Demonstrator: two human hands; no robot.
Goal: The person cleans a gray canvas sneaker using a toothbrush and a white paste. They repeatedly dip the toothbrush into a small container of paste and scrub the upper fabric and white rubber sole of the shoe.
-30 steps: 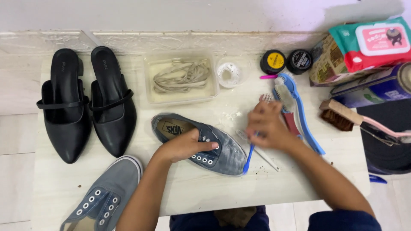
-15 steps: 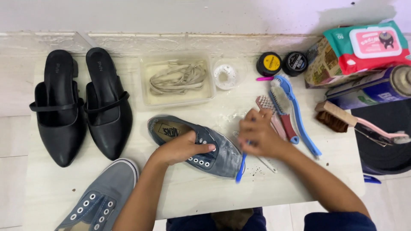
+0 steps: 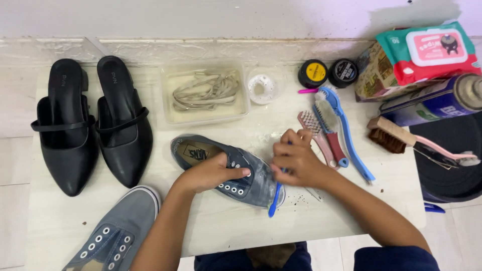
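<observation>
A small grey-blue lace-less sneaker (image 3: 201, 153) lies on its side in the middle of the pale table (image 3: 326, 211). My left hand (image 3: 211, 173) presses down on its eyelet area and holds it still. My right hand (image 3: 296, 160) grips a blue toothbrush (image 3: 274, 200) against the sneaker's toe end; the brush handle sticks out below my fist. A second grey sneaker (image 3: 118, 231) of the pair lies at the table's front left corner.
Two black flat shoes (image 3: 90, 120) sit at the left. A clear tray with laces in water (image 3: 206, 93), a small cup (image 3: 262, 88), two polish tins (image 3: 329, 73), pink and blue brushes (image 3: 334, 125), a wooden brush (image 3: 401, 138), wipes (image 3: 432, 50) and a spray can (image 3: 437, 103) lie behind and right.
My right hand has moved left from the brushes onto the sneaker's toe with the blue toothbrush. My left hand has stayed on the sneaker.
</observation>
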